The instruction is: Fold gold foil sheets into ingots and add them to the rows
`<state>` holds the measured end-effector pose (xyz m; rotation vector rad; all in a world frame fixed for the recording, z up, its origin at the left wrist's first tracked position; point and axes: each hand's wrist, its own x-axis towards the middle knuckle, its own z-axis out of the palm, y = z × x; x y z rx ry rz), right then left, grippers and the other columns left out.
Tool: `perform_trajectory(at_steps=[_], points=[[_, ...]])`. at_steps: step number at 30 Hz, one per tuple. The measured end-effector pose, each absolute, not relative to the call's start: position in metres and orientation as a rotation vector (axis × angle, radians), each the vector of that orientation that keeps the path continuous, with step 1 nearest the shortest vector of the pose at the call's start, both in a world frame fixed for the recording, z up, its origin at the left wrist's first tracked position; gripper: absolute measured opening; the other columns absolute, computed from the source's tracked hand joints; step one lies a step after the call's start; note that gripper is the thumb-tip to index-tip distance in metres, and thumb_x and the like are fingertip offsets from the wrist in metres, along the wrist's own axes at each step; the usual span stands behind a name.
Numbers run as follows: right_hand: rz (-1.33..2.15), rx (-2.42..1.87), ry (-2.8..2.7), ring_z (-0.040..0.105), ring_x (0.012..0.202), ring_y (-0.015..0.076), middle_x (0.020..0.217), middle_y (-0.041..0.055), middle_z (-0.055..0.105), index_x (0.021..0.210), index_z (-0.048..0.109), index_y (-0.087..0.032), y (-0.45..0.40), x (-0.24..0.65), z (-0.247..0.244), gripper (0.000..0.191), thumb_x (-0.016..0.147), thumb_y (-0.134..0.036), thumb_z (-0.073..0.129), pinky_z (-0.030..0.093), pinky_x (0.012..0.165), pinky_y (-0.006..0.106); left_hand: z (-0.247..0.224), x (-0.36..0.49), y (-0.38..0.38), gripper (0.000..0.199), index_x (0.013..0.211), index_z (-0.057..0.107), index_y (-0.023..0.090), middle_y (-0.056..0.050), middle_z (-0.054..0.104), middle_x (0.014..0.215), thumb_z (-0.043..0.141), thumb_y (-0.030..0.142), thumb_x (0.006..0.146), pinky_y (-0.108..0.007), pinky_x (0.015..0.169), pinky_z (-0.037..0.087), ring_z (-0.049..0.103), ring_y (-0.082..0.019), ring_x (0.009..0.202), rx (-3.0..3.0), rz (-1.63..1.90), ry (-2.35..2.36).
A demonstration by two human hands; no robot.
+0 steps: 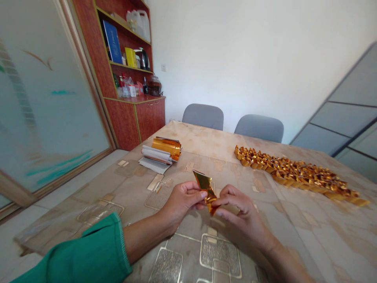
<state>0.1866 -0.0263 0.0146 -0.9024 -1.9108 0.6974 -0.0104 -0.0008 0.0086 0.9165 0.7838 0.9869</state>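
A small folded piece of shiny gold paper [204, 182] is held up over the table, pointed at its top and bottom. My left hand [185, 199] pinches its middle from the left, thumb on the near face. At its lower right edge, the thumb and fingers of my right hand [240, 208] close on the paper. Beyond my left hand lies a stack of gold and white sheets [166, 147], slightly curled. Rows of folded gold paper pieces [297, 171] sit close together on the right side of the table.
The table [135, 200] has a patterned cover. Two grey chairs [203, 115] stand at its far side against the wall. A red-brown cabinet [150, 118] with shelves of containers is at the back left, beside a frosted glass door [53, 94].
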Motion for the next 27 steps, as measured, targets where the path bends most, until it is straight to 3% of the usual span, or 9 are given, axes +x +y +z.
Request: perform_trajectory(at_steps=[4,8,14,16,22,27], points=[[0.729,-0.937,-1.790,0.059,0.078,0.0189,0.082,0.0010,0.061,0.091,0.077,-0.030,-0.028,0.178,0.012,0.007,0.085,-0.031,0.074,0.045,0.069,0.033,0.007,-0.009,-0.002,0.032,0.085,0.071,0.014,-0.004,0.074,0.078,0.087,0.034,0.066,-0.021,0.060,0.048,0.064,-0.012,0.066,0.906,1.036,0.795],[0.714,-0.909,-1.865,0.057,0.080,0.0191,0.086,0.0012,0.061,0.103,0.073,-0.031,-0.029,0.180,0.012,0.019,0.086,-0.023,0.071,0.045,0.071,0.033,0.009,-0.010,-0.002,0.034,0.082,0.070,0.014,-0.003,0.073,0.078,0.088,0.035,0.063,-0.021,0.062,0.050,0.065,-0.012,0.068,0.869,1.090,0.819],[0.588,-0.925,-1.914,0.055,0.076,0.0183,0.086,0.0002,0.059,0.131,0.056,-0.032,-0.028,0.189,0.014,0.051,0.084,-0.013,0.066,0.047,0.070,0.033,0.010,-0.012,0.001,0.031,0.083,0.069,0.015,-0.002,0.073,0.078,0.087,0.033,0.065,-0.018,0.060,0.051,0.063,-0.009,0.066,0.871,1.137,0.840],[0.596,-0.910,-1.937,0.056,0.076,0.0179,0.088,0.0007,0.060,0.132,0.055,-0.032,-0.028,0.190,0.016,0.051,0.086,-0.014,0.065,0.047,0.071,0.033,0.010,-0.012,0.002,0.032,0.083,0.069,0.015,-0.002,0.073,0.077,0.087,0.033,0.065,-0.018,0.060,0.051,0.064,-0.009,0.066,0.868,1.133,0.836],[0.728,-0.837,-2.008,0.060,0.083,0.0183,0.090,0.0026,0.062,0.097,0.070,-0.027,-0.029,0.185,0.019,0.008,0.094,-0.027,0.063,0.046,0.073,0.033,0.009,-0.011,-0.002,0.032,0.085,0.071,0.013,-0.002,0.074,0.079,0.088,0.032,0.065,-0.017,0.059,0.050,0.064,-0.009,0.065,0.875,1.079,0.800],[0.729,-1.007,-1.810,0.057,0.074,0.0166,0.080,0.0005,0.061,0.080,0.067,-0.023,-0.028,0.175,0.012,0.010,0.089,-0.026,0.066,0.043,0.067,0.030,0.011,-0.008,-0.005,0.028,0.088,0.073,0.014,-0.003,0.075,0.081,0.086,0.030,0.069,-0.017,0.061,0.051,0.064,-0.009,0.067,0.930,1.077,0.745]])
